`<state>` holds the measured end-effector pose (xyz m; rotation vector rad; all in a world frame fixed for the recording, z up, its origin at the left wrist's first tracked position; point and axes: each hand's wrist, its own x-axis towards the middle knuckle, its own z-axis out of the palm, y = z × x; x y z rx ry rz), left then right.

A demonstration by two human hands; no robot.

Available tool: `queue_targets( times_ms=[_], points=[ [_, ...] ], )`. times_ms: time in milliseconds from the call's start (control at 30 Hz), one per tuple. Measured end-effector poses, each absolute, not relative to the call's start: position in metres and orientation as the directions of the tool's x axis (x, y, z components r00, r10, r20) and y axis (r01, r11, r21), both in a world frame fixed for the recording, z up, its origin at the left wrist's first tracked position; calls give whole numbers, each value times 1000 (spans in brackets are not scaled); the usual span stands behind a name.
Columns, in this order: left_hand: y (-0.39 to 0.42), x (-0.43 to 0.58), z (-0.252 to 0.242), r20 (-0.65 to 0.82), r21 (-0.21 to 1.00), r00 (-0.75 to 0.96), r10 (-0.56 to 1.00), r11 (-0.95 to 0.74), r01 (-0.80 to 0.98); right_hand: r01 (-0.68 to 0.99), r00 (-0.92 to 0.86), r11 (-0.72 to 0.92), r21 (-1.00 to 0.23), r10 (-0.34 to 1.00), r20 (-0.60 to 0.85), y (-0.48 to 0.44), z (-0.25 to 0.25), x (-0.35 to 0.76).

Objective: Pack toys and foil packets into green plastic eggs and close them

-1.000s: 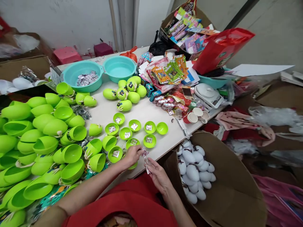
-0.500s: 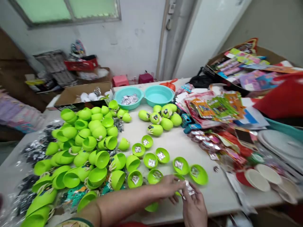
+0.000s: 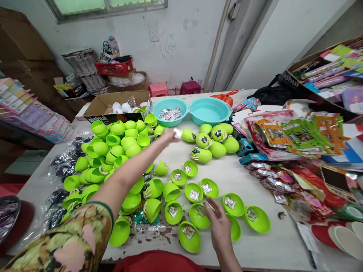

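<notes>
My left hand [image 3: 169, 136] reaches across the table, its fingers closed on a small white thing [image 3: 177, 133] too blurred to name. Just right of it lie closed green plastic eggs [image 3: 203, 140] with string on them. Low in the view, my right hand [image 3: 219, 223] is bent over the open green egg halves, its fingertips by one half [image 3: 199, 223]. A pale sliver shows between those fingertips; what it is, I cannot make out. Most halves hold a small silver packet, like the one in the front half [image 3: 189, 237].
Left of centre is a heap of green egg halves [image 3: 116, 151]. Two joined turquoise basins stand behind: one basin [image 3: 163, 101] holds silver packets, the other basin [image 3: 210, 122] none. A carton [image 3: 99, 104] with white balls stands back left. Snack bags [image 3: 304, 130] and paper cups [image 3: 326, 236] crowd the right.
My left hand has left my right hand and reached forward to the closed eggs. The silver packets that showed in my hands are no longer visible there. The camera view has shifted.
</notes>
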<state>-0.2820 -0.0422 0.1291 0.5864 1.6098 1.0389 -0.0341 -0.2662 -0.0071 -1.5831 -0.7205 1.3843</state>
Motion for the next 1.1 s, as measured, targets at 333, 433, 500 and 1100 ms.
queue_targets(
  times_ms=[333,433,500,1100],
  points=[
    [-156,-393,91,-320,882,-348,881,412,230,24,278,-571,-820,792,-544,-316,-6,-12],
    [-287,-418,73,-334,782,-413,847,494,380,130,179,-573,-809,816,-549,-323,-6,-24],
    [-363,-423,63,-386,699,-472,793,585,411,224,77,-507,-833,861,-503,-324,-5,-38],
    [-433,-317,-50,-120,69,-87,989,96,993,587,-593,532,-611,796,124,-230,3,-164]
  ],
)
